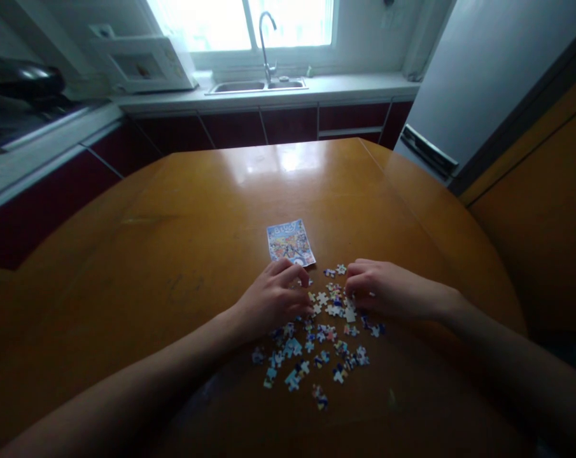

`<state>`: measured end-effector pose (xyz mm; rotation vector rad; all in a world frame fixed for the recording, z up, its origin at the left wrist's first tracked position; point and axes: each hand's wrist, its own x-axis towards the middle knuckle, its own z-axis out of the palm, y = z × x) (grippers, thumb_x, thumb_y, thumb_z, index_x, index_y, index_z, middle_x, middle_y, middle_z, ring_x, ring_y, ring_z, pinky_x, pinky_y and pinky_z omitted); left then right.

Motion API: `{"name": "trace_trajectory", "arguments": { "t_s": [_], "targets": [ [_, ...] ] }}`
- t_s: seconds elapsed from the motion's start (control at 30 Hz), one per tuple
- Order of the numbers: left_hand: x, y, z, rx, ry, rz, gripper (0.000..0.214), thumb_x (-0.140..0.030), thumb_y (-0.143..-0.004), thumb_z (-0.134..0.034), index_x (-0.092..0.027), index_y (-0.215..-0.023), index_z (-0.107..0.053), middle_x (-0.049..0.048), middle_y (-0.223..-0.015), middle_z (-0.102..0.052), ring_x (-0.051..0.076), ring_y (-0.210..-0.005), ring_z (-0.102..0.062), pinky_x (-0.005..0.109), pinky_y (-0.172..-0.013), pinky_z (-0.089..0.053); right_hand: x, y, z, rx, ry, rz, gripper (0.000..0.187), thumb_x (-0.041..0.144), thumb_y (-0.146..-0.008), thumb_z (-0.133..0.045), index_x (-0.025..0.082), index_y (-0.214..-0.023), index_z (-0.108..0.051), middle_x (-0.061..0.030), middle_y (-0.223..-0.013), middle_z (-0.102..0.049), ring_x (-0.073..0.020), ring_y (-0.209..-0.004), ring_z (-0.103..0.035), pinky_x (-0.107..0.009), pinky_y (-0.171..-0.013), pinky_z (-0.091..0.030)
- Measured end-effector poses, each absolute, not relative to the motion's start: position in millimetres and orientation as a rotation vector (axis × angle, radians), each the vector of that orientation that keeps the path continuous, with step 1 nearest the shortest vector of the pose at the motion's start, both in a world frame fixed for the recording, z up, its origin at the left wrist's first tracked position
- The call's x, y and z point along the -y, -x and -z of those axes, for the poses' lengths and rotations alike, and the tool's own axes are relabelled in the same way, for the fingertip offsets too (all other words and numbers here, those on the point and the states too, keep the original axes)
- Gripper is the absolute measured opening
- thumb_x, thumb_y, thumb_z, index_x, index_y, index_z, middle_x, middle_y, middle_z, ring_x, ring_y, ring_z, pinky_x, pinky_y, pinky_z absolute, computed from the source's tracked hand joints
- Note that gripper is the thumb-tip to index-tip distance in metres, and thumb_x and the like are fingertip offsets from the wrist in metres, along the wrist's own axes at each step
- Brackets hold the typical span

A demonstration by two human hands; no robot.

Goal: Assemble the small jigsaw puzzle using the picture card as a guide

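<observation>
Many small jigsaw puzzle pieces (pixel 326 332) lie loosely scattered on the wooden table; some show a coloured print and others a pale side. My left hand (pixel 282 291) hovers at the left of the pile with its fingers bent and apart, and I see nothing held in it. Over the right side of the pile, my right hand (pixel 371 286) is curled with its fingers closed at the pieces; its fingertips are hidden, so what they hold cannot be made out. Just beyond my left hand lies a printed picture sheet (pixel 290 243) with a blue border.
The large brown table (pixel 211 216) has angled far corners. Behind it runs a counter with a sink (pixel 242 86), a faucet (pixel 265 48) and a white microwave (pixel 142 65). A pan (pixel 23 77) sits on the stove at left. A refrigerator (pixel 488 83) stands at right.
</observation>
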<state>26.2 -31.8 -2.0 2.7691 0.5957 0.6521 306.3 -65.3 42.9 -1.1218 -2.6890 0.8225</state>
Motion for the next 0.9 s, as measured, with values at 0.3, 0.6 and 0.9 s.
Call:
{"name": "trace_trajectory", "arguments": {
  "t_s": [0.3,0.6,0.9],
  "targets": [
    [35.7,-42.5,9.9,-0.63,-2.776,-0.601,0.014,-0.027,-0.096,-0.063,-0.03,-0.104,-0.074,0.0046,-0.108,-0.061,0.021,-0.102,-0.05,0.036,-0.091,-0.046,60.3,-311.7,-41.2,2.679,1.054,-0.849,0.019,0.02,-0.097,-0.056,0.019,-0.087,-0.072,-0.0056,-0.093,-0.065,-0.0164,-0.087,-0.058,-0.029,-0.08,-0.045],
    [34.2,-46.5,5.4,-0.765,-2.797,-0.574,0.011,-0.032,-0.094,-0.067,-0.026,-0.096,-0.075,0.0047,-0.109,-0.063,0.023,-0.102,-0.05,0.041,-0.096,-0.045,43.7,-326.5,-23.3,2.521,1.445,-0.658,0.015,0.017,-0.09,-0.061,0.02,-0.081,-0.073,-0.0033,-0.084,-0.066,-0.0136,-0.072,-0.057,-0.026,-0.065,-0.04],
    [36.3,-52.3,6.0,-0.832,-2.686,-0.593,0.014,-0.037,-0.089,-0.072,-0.023,-0.088,-0.075,0.0046,-0.103,-0.064,0.024,-0.101,-0.051,0.041,-0.093,-0.048,40.9,-330.6,-17.7,2.394,1.51,-0.578,0.009,0.018,-0.086,-0.066,0.02,-0.079,-0.072,-0.0025,-0.085,-0.066,-0.0131,-0.072,-0.057,-0.028,-0.066,-0.04]
  ]
}}
